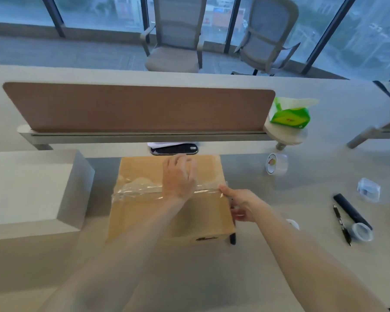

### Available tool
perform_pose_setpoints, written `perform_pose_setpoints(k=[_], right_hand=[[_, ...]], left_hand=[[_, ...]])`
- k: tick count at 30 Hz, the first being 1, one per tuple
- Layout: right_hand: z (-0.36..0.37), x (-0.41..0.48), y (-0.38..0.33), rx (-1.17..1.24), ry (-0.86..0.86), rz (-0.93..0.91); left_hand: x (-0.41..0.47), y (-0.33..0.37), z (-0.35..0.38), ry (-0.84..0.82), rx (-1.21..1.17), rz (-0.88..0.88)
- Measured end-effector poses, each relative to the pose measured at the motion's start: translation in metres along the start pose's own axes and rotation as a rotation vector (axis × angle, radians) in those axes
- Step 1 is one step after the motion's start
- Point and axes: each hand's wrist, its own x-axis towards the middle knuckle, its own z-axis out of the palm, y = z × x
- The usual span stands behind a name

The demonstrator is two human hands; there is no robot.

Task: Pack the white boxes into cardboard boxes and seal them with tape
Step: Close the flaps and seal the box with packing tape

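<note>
Cardboard box (131,219), mid-desk w/ white box (27,188) at its 9 o'clock, looks stiff & light, so hold its sides, tape (135,190) thin & sticky: left hand (179,176) presses top, fingers together; right hand (241,206) curls at 3 o'clock edge, can't tell on what.

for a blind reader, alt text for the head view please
A person's left hand presses clear tape across the top of a cardboard box while the right hand steadies its right edge. A white box sits left, a tape roll right.
</note>
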Motion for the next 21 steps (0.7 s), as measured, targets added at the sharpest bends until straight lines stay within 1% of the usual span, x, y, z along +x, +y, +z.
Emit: perform_pose_setpoints(k=[2,3,4,5,6,7,9,11,13,15,17,19,21], right_hand=[[-0.009,0.007,0.001,-0.025,-0.088,0.015],[-0.013,0.011,0.001,-0.038,-0.129,0.025],[-0.017,0.015,0.001,-0.058,-0.172,0.037],[-0.021,0.018,0.000,-0.080,-0.211,0.042],[-0.025,0.022,-0.001,-0.098,-0.231,0.031],[-0.031,0.026,-0.004,-0.103,-0.235,-0.001],[-0.045,0.037,-0.013,-0.051,-0.206,-0.120],[-0.069,0.052,-0.026,0.034,-0.074,-0.266],[-0.102,0.078,-0.042,0.062,0.156,-0.378],[-0.140,0.101,-0.058,0.096,0.397,-0.403],[-0.169,0.121,-0.070,0.220,0.555,-0.355],[-0.189,0.136,-0.078,0.323,0.586,-0.328],[-0.200,0.146,-0.083,0.403,0.558,-0.347]], left_hand=[[0.004,0.033,0.030,0.033,-0.266,-0.157],[0.008,0.047,0.044,0.094,-0.391,-0.254],[0.011,0.058,0.057,0.157,-0.467,-0.333],[0.013,0.066,0.070,0.197,-0.477,-0.365],[0.013,0.070,0.082,0.211,-0.431,-0.341],[0.012,0.071,0.091,0.209,-0.345,-0.282],[0.009,0.062,0.107,0.178,-0.091,-0.153],[0.009,0.055,0.120,0.089,0.124,-0.087],[0.008,0.056,0.128,-0.001,0.239,0.016],[0.003,0.058,0.134,-0.034,0.302,0.185],[-0.001,0.060,0.136,-0.047,0.309,0.284],[0.000,0.060,0.138,-0.024,0.292,0.303],[0.002,0.061,0.139,-0.017,0.293,0.304]])
